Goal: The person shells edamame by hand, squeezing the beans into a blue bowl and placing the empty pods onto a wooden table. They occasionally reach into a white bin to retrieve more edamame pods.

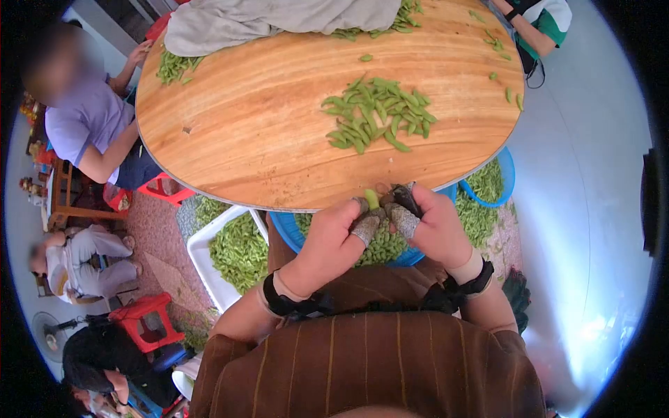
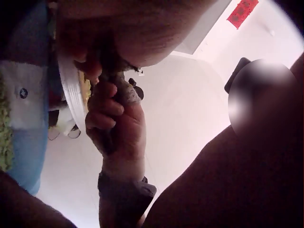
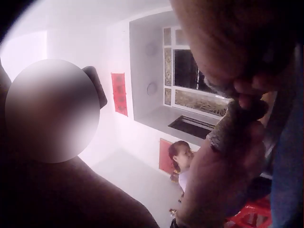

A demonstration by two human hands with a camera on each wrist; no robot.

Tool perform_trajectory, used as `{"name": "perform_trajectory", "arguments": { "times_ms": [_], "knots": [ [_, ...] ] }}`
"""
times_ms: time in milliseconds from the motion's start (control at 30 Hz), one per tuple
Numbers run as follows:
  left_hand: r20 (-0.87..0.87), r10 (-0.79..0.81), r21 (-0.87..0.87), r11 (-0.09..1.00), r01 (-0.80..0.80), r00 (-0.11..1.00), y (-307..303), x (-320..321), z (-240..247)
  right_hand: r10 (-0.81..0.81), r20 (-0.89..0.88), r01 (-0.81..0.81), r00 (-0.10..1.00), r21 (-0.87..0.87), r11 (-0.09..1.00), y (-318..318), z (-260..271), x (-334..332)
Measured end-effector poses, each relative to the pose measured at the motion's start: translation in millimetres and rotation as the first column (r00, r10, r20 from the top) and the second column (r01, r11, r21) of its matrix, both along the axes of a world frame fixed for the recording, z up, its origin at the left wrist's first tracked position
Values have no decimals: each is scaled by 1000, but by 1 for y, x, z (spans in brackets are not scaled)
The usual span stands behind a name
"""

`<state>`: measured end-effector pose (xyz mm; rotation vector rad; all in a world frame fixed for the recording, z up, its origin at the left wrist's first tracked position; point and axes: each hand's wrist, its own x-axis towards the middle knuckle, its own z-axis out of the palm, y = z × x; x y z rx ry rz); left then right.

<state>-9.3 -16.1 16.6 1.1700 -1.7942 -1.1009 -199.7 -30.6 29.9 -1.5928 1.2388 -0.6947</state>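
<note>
Nearest us is a brown shirt (image 1: 362, 362) with thin gold stripes, its lower edge cut off by the frame. Beyond it, our left hand (image 1: 331, 237) and right hand (image 1: 442, 226) meet at their fingertips, black bands (image 1: 282, 299) round both wrists. Grey, rough-textured finger covers (image 1: 404, 221) sheathe the thumbs. Each grip is closed in a pinch on one edamame pod (image 1: 371, 199), which pokes up between the hands just off the bench's near edge; the fingertips hide its lower end. Both wrist views are too dark to make the pod out.

Under the hands, partly hidden by them, a round blue basin (image 1: 284, 230) holds small green pieces. To its left sits a white, straight-sided tray (image 1: 202, 247) full of green pods; to its right, a blue basket (image 1: 512, 174) holds more greens, partly covered by the bench.

The bench (image 1: 258, 139) is rounded, with warm wood grain and a thin pale rim. A loose heap of plump, curved pods (image 1: 380, 111) lies on it, and farther off a crumpled grey cloth (image 1: 265, 24) covers part of another heap, cut off at the top. At the far left a person in a lilac shirt (image 1: 83, 129) sits, face blurred.
</note>
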Motion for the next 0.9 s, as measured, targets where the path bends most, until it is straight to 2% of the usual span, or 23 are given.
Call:
{"name": "perform_trajectory", "arguments": {
  "times_ms": [67, 100, 167, 267, 367, 433, 467, 533, 600, 667, 767, 833, 900],
  "knots": [
    [-91, 48, 74, 996, -41, 995, 2, -3, -12, -17, -60, 16, 998, -12, 1000, 2, 0, 0],
    [-92, 47, 75, 996, -41, 995, 2, -3, -12, -33, -6, 33, 999, 21, 999, 3, 2, 2],
    [22, 97, 16, 995, -97, 995, 1, -2, -10, -50, 49, 47, 998, 55, 997, 5, 3, 4],
    [-7, 61, 48, 997, -61, 998, 1, 3, -11, -44, 60, 42, 997, 38, 998, 6, 5, 5],
    [4, 17, 70, 997, -17, 1000, 0, 9, -12, 2, 116, -13, 993, 97, 995, 6, 17, 4],
    [21, -5, 44, 999, 4, 1000, 0, 10, -11, 77, 124, -103, 989, 213, 972, 7, 19, 0],
    [37, -25, 19, 1000, 25, 999, 0, 11, -10, 78, 124, -104, 989, 214, 971, 8, 16, -1],
    [56, -44, -3, 999, 44, 997, 1, 11, -8, 178, 195, -202, 964, 111, 973, 8, 7, -2],
    [75, -64, -24, 998, 66, 995, 1, 11, -5, 197, 171, -218, 965, 115, 969, 8, 4, -4],
    [169, -93, -76, 991, 107, 981, 0, 12, -4, 214, 147, -232, 966, 119, 965, 8, 2, -6],
    [228, -106, -104, 986, 132, 968, 0, 13, -7, 224, 170, -254, 960, 184, 950, 7, 5, -7],
    [240, -101, -85, 989, 124, 966, 0, 13, -1, 110, 272, -208, 956, 363, 908, 7, 20, -2],
    [251, -94, -65, 991, 114, 963, 0, 13, 0, 113, 292, -220, 950, 365, 905, 7, 19, -3]
  ]
}}
